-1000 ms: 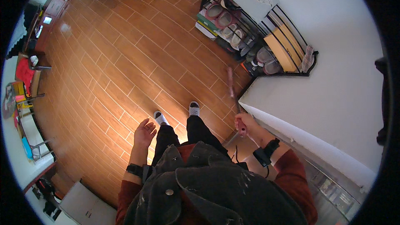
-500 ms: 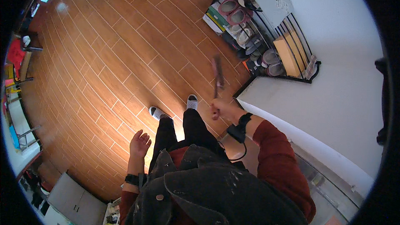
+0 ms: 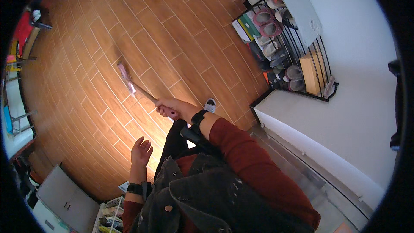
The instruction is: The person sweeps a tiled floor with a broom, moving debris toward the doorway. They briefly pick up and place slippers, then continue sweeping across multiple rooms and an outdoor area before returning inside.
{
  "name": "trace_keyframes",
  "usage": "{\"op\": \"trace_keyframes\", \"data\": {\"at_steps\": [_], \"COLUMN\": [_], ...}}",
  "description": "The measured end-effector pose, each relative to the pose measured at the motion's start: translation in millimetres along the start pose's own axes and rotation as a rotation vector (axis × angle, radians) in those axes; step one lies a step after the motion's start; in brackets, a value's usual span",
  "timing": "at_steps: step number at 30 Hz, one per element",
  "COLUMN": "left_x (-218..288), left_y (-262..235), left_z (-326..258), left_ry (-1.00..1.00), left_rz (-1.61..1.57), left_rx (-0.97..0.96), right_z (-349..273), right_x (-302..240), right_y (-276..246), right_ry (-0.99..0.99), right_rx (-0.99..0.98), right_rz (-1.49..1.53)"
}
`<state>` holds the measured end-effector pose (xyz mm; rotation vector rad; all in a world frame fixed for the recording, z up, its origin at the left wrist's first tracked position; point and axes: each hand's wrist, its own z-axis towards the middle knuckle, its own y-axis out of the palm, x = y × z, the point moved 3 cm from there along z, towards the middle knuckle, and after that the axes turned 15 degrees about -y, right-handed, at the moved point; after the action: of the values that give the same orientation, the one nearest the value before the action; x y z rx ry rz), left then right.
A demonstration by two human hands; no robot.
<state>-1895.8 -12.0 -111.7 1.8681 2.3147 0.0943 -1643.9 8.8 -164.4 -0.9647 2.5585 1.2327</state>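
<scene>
1. At the lower edge, a dark, matt garment (image 3: 207, 190) with pale streaks and a round coppery button (image 3: 168, 208) covers the body; a rust-red sleeve (image 3: 263, 159) clothes the right arm.
2. Just ahead, the left hand (image 3: 141, 151) hangs bare and empty, fingers apart and loosely curled, a black strap (image 3: 139, 188) around its wrist.
3. Slightly farther forward, the right hand (image 3: 166, 105) is closed round the handle of a slim, reddish tool (image 3: 146, 94), the right arm angled across the body.
4. From that grip the tool slants forward and left, its rounded handle end sticking out behind the fist. Its long pinkish head is blurred, lies ahead of the left hand and well apart from it; whether it touches the floor cannot be told.
5. Underneath, the floor (image 3: 194, 60) has brown, wood-grained tiles with pale joints, brightly lit near the legs.
6. Forward on the right, a black metal-barred rack (image 3: 321, 98) holds shoes (image 3: 267, 22) and a tan box (image 3: 312, 73), beside a smooth white wall (image 3: 358, 47).
7. Toward the far left rim lies a bright red cloth (image 3: 23, 28).
</scene>
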Motion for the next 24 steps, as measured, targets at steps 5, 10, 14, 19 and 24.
{"op": "trace_keyframes", "data": {"at_steps": [5, 10, 14, 19, 24], "left_x": [31, 61, 75, 74, 65], "left_y": [-17, -21, -26, -22, -5], "left_z": [-6, -7, -9, -9, -25], "left_ry": [0.048, 0.066, 0.087, 0.107, 0.222], "left_rz": [-0.142, -0.225, -0.255, -0.261, -0.283], "left_rx": [-0.001, -0.050, 0.021, 0.059, -0.029], "right_z": [-23, -107, -129, -89, -31], "right_x": [-37, -73, -89, -114, -128], "right_y": [25, 9, -38, -104, -61], "right_ry": [0.013, -0.098, -0.089, -0.076, 0.204], "right_rx": [-0.140, 0.193, 0.448, 0.588, 0.573], "right_rz": [-0.076, -0.248, -0.421, -0.197, -0.374]}}
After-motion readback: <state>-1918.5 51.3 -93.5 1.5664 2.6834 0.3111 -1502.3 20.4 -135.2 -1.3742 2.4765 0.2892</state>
